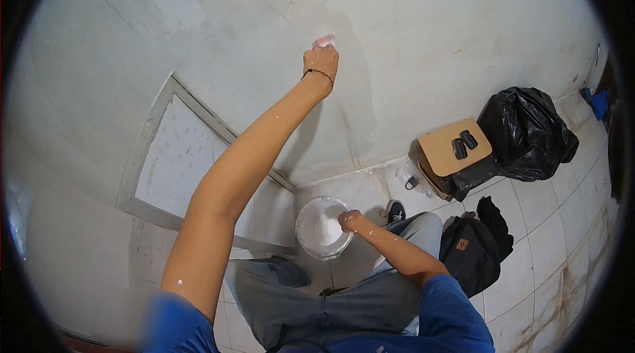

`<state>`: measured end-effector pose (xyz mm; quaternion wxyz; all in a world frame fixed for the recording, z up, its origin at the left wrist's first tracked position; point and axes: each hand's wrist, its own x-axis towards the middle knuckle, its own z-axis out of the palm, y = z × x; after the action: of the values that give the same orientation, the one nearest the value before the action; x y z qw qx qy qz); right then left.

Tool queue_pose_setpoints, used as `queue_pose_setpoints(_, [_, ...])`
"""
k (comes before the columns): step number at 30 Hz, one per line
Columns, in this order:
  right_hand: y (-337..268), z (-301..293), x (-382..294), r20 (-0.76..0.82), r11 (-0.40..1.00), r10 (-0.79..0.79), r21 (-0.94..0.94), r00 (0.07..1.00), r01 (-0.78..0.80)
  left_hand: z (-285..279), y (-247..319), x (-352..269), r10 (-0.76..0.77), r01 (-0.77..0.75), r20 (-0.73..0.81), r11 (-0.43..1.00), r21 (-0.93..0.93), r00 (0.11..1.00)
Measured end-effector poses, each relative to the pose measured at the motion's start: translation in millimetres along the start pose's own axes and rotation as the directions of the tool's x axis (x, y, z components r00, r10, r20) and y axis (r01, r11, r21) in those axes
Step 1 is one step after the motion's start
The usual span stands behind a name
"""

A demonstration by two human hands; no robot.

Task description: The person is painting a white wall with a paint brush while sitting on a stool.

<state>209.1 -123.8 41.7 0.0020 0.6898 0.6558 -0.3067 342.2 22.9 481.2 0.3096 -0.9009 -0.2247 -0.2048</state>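
Note:
My left hand (pixel 321 62) reaches far up to the wall (pixel 397 30), closed around a paintbrush (pixel 324 40). Only the pinkish-white bristles show beyond the fist, close to or on the wall; the handle is hidden. A damp-looking darker patch surrounds that spot. Down between my knees is a round plastic bucket (pixel 306 246), its inside coated white and white paint (pixel 330 228) in the bottom. Gripping the bucket's right rim is my right hand (pixel 349 221). White specks dot both arms.
A grey-framed panel (pixel 173 154) is set low in the wall at left. To the right are a cardboard box (pixel 441 149) with two small black objects (pixel 465 144) on it, a black plastic bag (pixel 526 134), a clear bag (pixel 409 174) and a dark backpack (pixel 471 258). White tiles (pixel 555 249) cover the floor.

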Motion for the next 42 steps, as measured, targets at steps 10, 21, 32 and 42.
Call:
queue_pose_setpoints(10, [-47, -76, -66, -0.077, 0.998, -0.056, 0.026, 0.995, 0.058, -159, -94, 92, -0.125, 0.120, -0.136, 0.992, -0.043, 0.983])
queue_pose_setpoints(21, [-46, -51, -59, -0.025, 0.996, -0.091, -0.016, 0.996, 0.091, 51, -3, -58, 0.096, -0.068, 0.182, 0.986, -0.154, 0.979])
queue_pose_setpoints(32, [8, -87, -72, 0.077, 0.988, 0.083, 0.127, 0.994, -0.093, 241, 33, -348, 0.111, 0.394, 0.880, 0.863, -0.316, 0.462])
queue_pose_setpoints(42, [-13, -150, -73, 0.142, 0.957, 0.243, 0.128, 0.959, -0.262, 303, 104, -501, 0.086, 0.477, 0.978, 0.862, -0.170, 0.192])
